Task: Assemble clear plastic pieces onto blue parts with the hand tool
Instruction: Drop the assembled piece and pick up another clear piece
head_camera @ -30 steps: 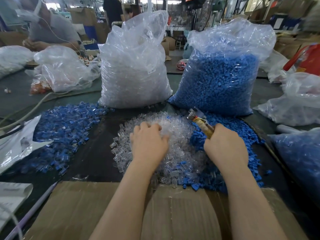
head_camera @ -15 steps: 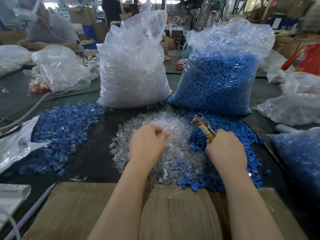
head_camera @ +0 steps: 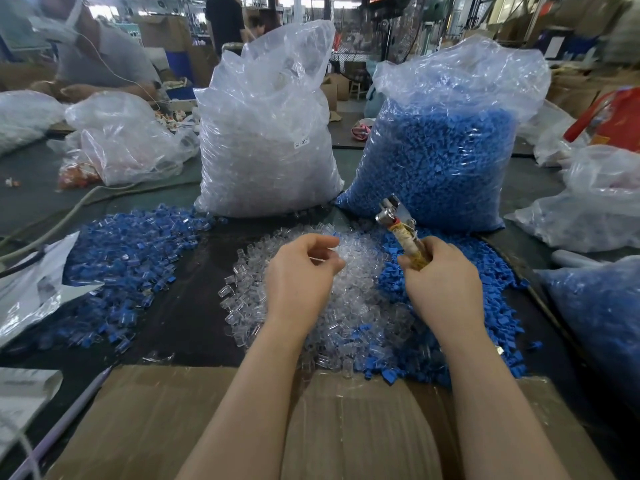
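A heap of clear plastic pieces (head_camera: pixel 360 306) lies in the middle of the dark table, with a heap of loose blue parts (head_camera: pixel 485 299) to its right. My left hand (head_camera: pixel 301 278) hovers over the clear heap, fingertips pinched on a small clear piece (head_camera: pixel 332 252). My right hand (head_camera: pixel 443 282) grips the hand tool (head_camera: pixel 398 226), whose metal head points up and to the left and whose handle is wrapped in yellowish bands. A pile of blue parts with clear pieces fitted (head_camera: pixel 131 261) lies at the left.
Two big bags stand behind the heaps: clear pieces (head_camera: pixel 266 143) and blue parts (head_camera: pixel 440 157). A cardboard box (head_camera: pixel 207 427) is in front of me. More bags lie at both sides. A person sits at the far left (head_camera: pixel 100 53).
My left hand has risen off the clear heap and closed its fingertips on a piece. My right hand has lifted the tool and brought it toward the left hand.
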A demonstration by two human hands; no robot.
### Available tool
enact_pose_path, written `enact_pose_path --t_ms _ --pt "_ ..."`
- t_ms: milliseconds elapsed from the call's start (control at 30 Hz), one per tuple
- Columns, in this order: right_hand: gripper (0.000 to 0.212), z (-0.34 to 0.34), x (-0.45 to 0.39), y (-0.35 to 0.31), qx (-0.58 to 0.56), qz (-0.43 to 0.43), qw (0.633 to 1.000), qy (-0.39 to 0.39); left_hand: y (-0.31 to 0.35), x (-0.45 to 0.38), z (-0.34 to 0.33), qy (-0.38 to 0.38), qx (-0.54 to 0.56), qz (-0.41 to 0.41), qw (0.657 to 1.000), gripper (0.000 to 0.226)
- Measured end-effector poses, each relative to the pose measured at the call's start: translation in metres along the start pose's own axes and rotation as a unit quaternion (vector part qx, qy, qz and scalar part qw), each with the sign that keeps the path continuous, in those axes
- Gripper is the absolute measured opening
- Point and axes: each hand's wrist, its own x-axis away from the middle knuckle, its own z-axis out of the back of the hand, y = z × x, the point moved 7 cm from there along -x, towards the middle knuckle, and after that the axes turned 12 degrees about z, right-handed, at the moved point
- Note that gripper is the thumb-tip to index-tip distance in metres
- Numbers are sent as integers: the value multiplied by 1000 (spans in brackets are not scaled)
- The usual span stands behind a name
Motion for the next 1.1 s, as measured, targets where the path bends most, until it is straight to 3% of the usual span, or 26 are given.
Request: enact_pose_path --t_ms 233,433,733,1100 --pt "23 -1 2 -16 -189 0 981 42 -1 4 -10 -33 105 36 993 19" --pt "18 -9 3 -21 -301 -24 953 31 -6 4 -15 -74 216 99 969 18" --pt "20 -13 7 -37 -332 33 942 27 -7 11 -24 -132 343 183 912 13" --pt "15 -6 16 -45 -257 76 956 122 3 17 -23 -129 356 165 911 15"
